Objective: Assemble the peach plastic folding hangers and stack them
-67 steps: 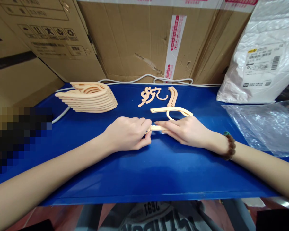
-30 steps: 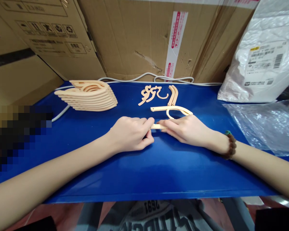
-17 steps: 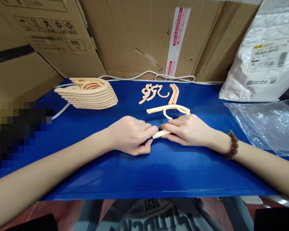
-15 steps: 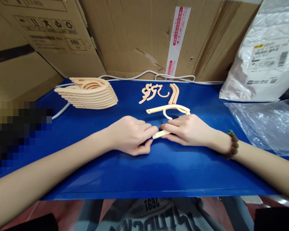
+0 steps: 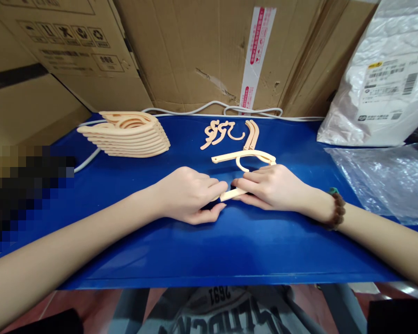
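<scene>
Cardboard boxes (image 5: pixel 181 55) stand behind a blue bench (image 5: pixel 195 253) that carries a stack of curved peach pieces (image 5: pixel 125 141). Right of that stack lie some loose hooks (image 5: pixel 209 133) and two short curved arms (image 5: pixel 256 133); nearer the person than the stack, and also to its right, is a cream strip (image 5: pixel 231 194). About a second ago the strip lay nearly level; now its left end dips toward the person, and the thumb of the left hand (image 5: pixel 191 195) stands apart from the curled forefinger. That suggests the hold there is being eased or reset as the strip's angle changes. A sliver of cream shows under that forefinger, but whether the hand grips it I cannot tell. The right hand (image 5: pixel 270 188) pinches the strip between thumb and fingers. Just beyond its knuckles, a longer cream arm (image 5: pixel 242 154) has shifted slightly nearer the stack.
</scene>
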`<state>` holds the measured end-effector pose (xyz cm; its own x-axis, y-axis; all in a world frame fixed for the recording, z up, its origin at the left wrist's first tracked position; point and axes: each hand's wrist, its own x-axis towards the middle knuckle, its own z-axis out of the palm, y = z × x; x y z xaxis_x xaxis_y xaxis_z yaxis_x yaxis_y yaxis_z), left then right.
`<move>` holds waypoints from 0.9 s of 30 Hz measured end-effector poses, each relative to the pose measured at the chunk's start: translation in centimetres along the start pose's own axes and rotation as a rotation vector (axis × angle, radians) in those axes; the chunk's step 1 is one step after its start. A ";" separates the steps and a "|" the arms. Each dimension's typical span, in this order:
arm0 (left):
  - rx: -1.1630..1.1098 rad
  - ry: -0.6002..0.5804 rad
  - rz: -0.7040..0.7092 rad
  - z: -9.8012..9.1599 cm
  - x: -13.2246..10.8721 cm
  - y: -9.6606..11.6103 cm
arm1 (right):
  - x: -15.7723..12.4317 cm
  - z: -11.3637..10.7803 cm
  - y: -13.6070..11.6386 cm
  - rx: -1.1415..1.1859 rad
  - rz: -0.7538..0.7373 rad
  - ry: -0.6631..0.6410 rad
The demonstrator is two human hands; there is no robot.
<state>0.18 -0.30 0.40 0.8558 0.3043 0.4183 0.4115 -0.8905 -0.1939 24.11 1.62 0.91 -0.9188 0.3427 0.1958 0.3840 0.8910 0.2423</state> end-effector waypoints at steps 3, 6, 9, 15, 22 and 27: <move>0.038 0.024 -0.032 0.0 0.0 0.1 | -0.1 0.0 0.1 -0.021 0.004 0.094; 0.088 0.043 -0.117 -0.3 0.2 0.1 | -0.3 -0.3 0.2 -0.085 0.054 0.268; 0.172 0.085 -0.214 -0.8 0.2 0.2 | -0.5 -0.7 0.3 -0.166 0.127 0.407; 0.291 0.074 -0.271 -0.9 0.1 0.0 | -0.5 -0.8 1.1 -0.109 0.355 0.458; 0.312 0.060 -0.190 -0.8 0.2 -0.2 | -0.4 0.0 1.9 0.042 0.441 0.355; 0.251 0.060 -0.079 -0.7 0.2 0.3 | -0.3 0.1 2.0 0.091 0.415 0.323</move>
<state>0.27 -0.74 1.10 0.8010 0.3423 0.4912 0.5475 -0.7508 -0.3695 25.16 3.27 1.23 -0.6107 0.5761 0.5434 0.6867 0.7269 0.0012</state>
